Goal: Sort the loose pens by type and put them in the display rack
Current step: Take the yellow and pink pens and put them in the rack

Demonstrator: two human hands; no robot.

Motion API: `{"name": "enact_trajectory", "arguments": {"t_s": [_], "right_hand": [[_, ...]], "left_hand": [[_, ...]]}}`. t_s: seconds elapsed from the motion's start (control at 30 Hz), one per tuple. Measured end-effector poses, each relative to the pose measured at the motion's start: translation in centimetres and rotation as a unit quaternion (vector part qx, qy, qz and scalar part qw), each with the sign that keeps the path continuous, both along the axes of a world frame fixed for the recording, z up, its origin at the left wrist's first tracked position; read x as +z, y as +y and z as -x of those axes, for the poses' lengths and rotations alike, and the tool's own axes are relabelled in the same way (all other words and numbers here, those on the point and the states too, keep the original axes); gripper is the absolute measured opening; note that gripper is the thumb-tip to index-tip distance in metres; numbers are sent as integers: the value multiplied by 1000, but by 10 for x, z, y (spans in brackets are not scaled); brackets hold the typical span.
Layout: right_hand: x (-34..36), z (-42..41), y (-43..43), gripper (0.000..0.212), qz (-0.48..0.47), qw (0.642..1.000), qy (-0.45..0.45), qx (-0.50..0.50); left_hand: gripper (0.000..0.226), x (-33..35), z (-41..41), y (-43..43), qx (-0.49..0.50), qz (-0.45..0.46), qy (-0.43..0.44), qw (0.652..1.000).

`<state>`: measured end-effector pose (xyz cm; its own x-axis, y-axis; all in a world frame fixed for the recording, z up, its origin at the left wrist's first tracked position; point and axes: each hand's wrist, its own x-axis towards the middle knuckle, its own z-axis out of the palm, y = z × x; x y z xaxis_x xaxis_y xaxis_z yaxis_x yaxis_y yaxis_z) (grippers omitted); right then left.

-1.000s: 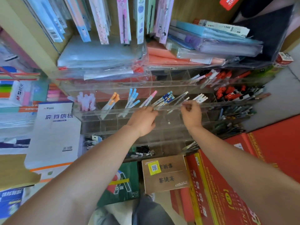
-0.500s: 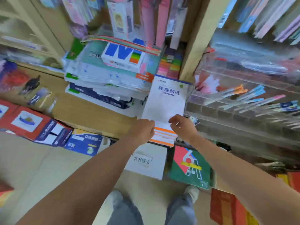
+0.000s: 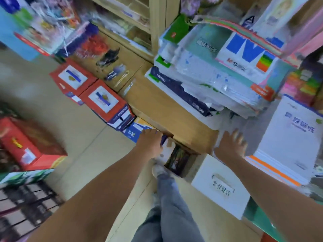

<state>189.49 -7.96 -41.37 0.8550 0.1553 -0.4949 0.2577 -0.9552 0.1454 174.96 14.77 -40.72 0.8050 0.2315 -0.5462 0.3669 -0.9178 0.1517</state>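
The pen display rack and the loose pens are out of view. My left hand (image 3: 150, 143) hangs over the floor in front of a low wooden shelf (image 3: 167, 109). I see only its back, and blur hides whether its fingers hold anything. My right hand (image 3: 230, 144) is further right, fingers spread and straight, with nothing in it, near the shelf's front edge beside a white paper pack (image 3: 290, 135).
Stacked paper reams (image 3: 218, 79) lie on the shelf. Red boxes (image 3: 103, 100) lean at the shelf's foot and another red box (image 3: 26, 145) stands at left. A white carton (image 3: 222, 186) sits on the floor at right. My legs (image 3: 167, 198) are below.
The view has swung left and down, away from the rack, which has left the frame. Both hands came off the rack, and the right hand's fingers have spread out.
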Motion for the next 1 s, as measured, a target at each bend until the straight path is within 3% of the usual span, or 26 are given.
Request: {"name": "enact_trajectory", "arguments": {"t_s": [0.17,0.27,0.57,0.8,1.0], "right_hand": [[-24,-17,126,59,-119,979,123,114],[-38,-28,205,54,-184,957,182,133],[-104,-40,372,55,-186,935,273,131],[-171,-47,444,53,-200,936,279,78],[-213,-49,511,55,-210,947,244,8]], "left_hand": [[47,-20,-6,89,42,-1,-5,999],[47,-38,-14,144,63,-6,-2,998],[56,-116,-27,275,82,13,69,994],[58,-175,-48,360,24,30,107,994],[38,-201,-77,421,-38,28,70,996]]}}
